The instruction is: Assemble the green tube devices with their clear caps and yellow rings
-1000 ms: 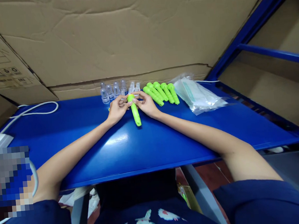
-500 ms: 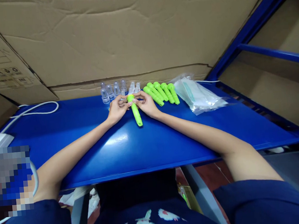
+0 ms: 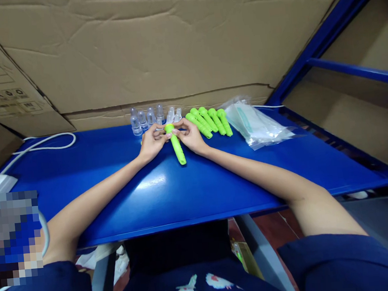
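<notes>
**Both hands pinch one green tube**

Your left hand [image 3: 151,142] and right hand [image 3: 189,137] close their fingertips on the far end of a green tube [image 3: 178,150], near the middle of the table's [image 3: 197,186] far edge. Its near end rests on the table, probably for steadiness. Clear caps [image 3: 144,118] and spare tubes [image 3: 208,120] stand along that edge, within easy reach.

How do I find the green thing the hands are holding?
Start at the blue table by the cardboard wall. Near its far edge the left hand and right hand meet on the top of one green tube. Unlike the row of green tubes just to its right, it lies alone, pointing back toward the person.
</notes>
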A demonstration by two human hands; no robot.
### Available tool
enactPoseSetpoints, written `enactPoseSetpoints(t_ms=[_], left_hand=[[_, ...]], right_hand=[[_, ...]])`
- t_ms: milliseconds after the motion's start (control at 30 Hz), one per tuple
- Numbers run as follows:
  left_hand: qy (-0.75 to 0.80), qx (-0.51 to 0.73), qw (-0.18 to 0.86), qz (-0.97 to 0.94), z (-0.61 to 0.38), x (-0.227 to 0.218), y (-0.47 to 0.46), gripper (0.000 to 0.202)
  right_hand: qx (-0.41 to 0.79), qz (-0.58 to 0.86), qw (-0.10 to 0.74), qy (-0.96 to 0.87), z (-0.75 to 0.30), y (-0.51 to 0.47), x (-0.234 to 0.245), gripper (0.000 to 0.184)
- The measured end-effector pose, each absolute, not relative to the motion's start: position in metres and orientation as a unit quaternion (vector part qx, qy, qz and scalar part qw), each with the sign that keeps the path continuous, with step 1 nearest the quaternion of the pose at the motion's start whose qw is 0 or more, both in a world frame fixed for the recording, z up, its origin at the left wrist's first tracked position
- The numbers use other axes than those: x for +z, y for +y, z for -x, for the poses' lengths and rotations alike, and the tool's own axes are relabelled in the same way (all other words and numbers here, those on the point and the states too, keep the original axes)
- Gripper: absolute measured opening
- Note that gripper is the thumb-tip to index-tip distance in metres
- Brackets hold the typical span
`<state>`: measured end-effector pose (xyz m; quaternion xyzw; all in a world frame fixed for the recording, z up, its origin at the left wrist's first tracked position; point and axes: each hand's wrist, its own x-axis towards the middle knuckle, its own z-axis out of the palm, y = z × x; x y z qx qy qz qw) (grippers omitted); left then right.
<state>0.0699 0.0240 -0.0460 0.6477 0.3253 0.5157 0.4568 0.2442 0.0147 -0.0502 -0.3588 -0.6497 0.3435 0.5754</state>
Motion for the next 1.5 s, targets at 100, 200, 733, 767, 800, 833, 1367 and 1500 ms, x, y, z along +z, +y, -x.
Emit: enactPoseSetpoints(t_ms=[100,200,733,767,800,833,1367,1500], left_hand=[[0.328,0.514,0.455,-0.649,-0.069,-0.047,0.025,0.061],[0.330,0.514,0.454,-0.648,-0.068,-0.048,0.026,0.060],[0.317,0.508,0.442,-0.668,-0.069,-0.042,0.018,0.080],[0.316,0.509,0.443,-0.666,-0.069,-0.042,0.017,0.080],[0.315,0.510,0.444,-0.666,-0.069,-0.042,0.016,0.080],[0.315,0.510,0.444,-0.666,-0.069,-0.042,0.016,0.079],[0.306,0.519,0.420,-0.678,-0.068,-0.043,0.010,0.051],[0.308,0.522,0.432,-0.668,-0.069,-0.043,0.010,0.051]], right_hand=[[0.344,0.365,0.574,-0.647,-0.244,0.013,-0.049,0.057],[0.342,0.364,0.577,-0.646,-0.243,0.012,-0.048,0.057],[0.347,0.349,0.563,-0.664,-0.248,0.016,-0.051,0.057],[0.348,0.348,0.565,-0.662,-0.247,0.015,-0.051,0.057],[0.350,0.347,0.567,-0.660,-0.247,0.014,-0.051,0.057],[0.351,0.348,0.569,-0.657,-0.247,0.013,-0.051,0.057],[0.355,0.345,0.591,-0.637,-0.244,0.006,-0.049,0.054],[0.360,0.343,0.593,-0.634,-0.244,0.006,-0.050,0.050]])
